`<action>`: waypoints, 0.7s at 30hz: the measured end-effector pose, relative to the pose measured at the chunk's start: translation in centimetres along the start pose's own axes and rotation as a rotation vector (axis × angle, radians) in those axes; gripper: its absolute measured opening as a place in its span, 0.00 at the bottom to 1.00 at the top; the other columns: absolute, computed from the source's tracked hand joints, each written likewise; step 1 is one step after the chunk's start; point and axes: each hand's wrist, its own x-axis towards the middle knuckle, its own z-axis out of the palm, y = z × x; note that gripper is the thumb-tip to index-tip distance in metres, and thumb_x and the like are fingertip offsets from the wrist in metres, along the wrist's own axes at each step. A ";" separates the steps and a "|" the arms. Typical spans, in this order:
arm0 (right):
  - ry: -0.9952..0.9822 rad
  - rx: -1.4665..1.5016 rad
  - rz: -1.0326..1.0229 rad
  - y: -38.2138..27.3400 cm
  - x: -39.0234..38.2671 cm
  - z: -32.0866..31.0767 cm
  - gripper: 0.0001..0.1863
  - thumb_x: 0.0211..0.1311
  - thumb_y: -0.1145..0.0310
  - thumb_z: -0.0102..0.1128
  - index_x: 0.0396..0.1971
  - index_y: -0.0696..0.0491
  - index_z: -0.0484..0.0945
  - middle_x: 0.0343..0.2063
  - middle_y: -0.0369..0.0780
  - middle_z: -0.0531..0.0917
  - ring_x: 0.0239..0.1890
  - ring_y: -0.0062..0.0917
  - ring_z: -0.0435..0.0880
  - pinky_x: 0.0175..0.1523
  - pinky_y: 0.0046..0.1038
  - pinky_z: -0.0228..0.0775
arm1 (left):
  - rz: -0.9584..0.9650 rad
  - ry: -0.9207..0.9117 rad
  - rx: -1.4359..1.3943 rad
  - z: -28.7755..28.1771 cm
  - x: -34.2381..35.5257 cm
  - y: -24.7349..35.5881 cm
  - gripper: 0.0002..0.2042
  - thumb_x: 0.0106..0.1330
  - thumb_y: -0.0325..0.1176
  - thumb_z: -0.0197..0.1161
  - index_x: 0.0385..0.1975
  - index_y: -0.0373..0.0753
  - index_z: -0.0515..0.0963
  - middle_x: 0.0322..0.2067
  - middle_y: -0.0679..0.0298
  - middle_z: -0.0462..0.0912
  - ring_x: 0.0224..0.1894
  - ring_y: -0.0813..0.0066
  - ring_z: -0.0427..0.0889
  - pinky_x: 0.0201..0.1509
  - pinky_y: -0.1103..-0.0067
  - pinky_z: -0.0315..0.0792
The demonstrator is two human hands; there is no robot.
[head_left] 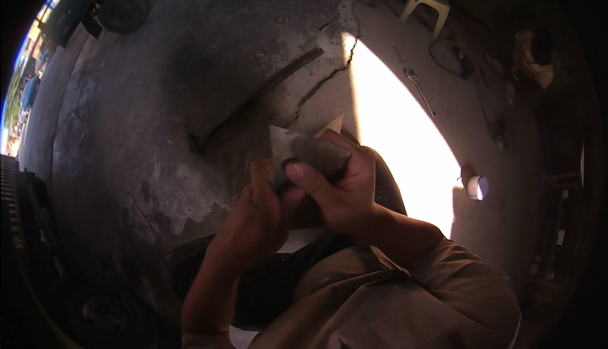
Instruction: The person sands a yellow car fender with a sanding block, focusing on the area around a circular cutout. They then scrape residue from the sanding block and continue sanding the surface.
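Both hands are closed on a thin grey sheet in front of my body, its pointed corner sticking up at the left. My right hand presses its thumb onto the sheet's face, with the fingers wrapped behind the right end. At the lower left edge, my left hand pinches the sheet, its fingers partly hidden. A pale tan pointed corner shows behind the sheet; whether it belongs to the same piece I cannot tell. My dark-clad legs lie in shadow under the hands.
A long dark bar lies on the cracked concrete floor beyond my hands. On the right are a wrench, a white roll or cup and a cable. A stool and a vehicle wheel stand farther off.
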 end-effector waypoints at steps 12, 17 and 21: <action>-0.170 -0.031 0.019 -0.7 1.8 -1.3 0.10 0.66 0.69 0.69 0.41 0.58 0.80 0.32 0.34 0.84 0.35 0.13 0.80 0.40 0.19 0.71 | 0.008 0.042 -0.075 0.3 0.6 0.1 0.27 0.77 0.44 0.54 0.65 0.30 0.58 0.54 0.43 0.77 0.56 0.51 0.79 0.58 0.64 0.73; 0.175 0.148 0.052 -0.1 1.2 -0.5 0.11 0.69 0.70 0.66 0.45 0.60 0.80 0.37 0.36 0.87 0.41 0.15 0.83 0.47 0.21 0.76 | 0.155 0.257 -0.265 1.6 1.5 -2.2 0.21 0.75 0.40 0.56 0.56 0.31 0.62 0.42 0.36 0.81 0.45 0.38 0.83 0.48 0.57 0.75; 0.201 0.103 0.079 -0.2 0.5 0.1 0.11 0.69 0.70 0.66 0.45 0.60 0.80 0.38 0.38 0.87 0.43 0.16 0.84 0.49 0.22 0.76 | 0.031 0.248 -0.062 1.4 1.1 -0.7 0.19 0.74 0.38 0.58 0.54 0.32 0.63 0.40 0.36 0.82 0.44 0.37 0.83 0.47 0.57 0.75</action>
